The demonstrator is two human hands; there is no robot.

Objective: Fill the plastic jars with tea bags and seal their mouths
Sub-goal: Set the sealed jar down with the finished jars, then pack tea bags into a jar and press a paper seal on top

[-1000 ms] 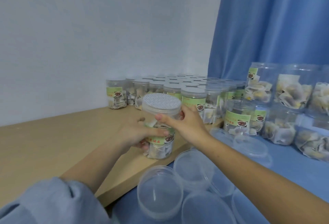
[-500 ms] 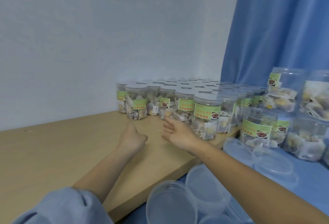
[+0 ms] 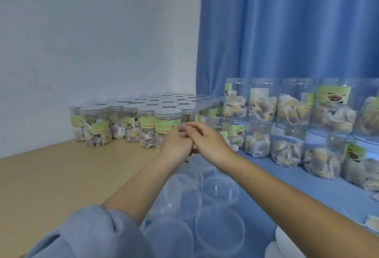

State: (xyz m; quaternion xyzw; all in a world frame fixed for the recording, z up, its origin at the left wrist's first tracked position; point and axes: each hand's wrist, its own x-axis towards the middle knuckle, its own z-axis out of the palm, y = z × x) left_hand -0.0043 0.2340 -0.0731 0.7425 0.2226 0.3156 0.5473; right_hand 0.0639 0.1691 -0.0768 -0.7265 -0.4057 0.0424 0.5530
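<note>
Clear plastic jars (image 3: 168, 123) w/ white lids & lime-green labels w/ orange text, holding off-white & tan tea bags (image 3: 260, 110). Blue pleated curtain (image 3: 287, 25), blue cloth (image 3: 287, 188), pale wood board (image 3: 61, 175), plain whitish wall (image 3: 92, 32), grey-blue sleeve (image 3: 88, 235), see-through loose lids (image 3: 220, 226).

- My left hand (image 3: 176, 146) is raised in front of me, back toward me, fingers curled inward.
- My right hand (image 3: 207, 141) sits just beside it, touching it, fingers bent with the tips meeting my left fingertips (image 3: 182, 128).
- I cannot tell whether anything is pinched between them.
- Both forearms are bare and stretch forward, converging at the hands.
- A grey-blue sleeve (image 3: 88, 235) is pushed up my left arm.
</note>
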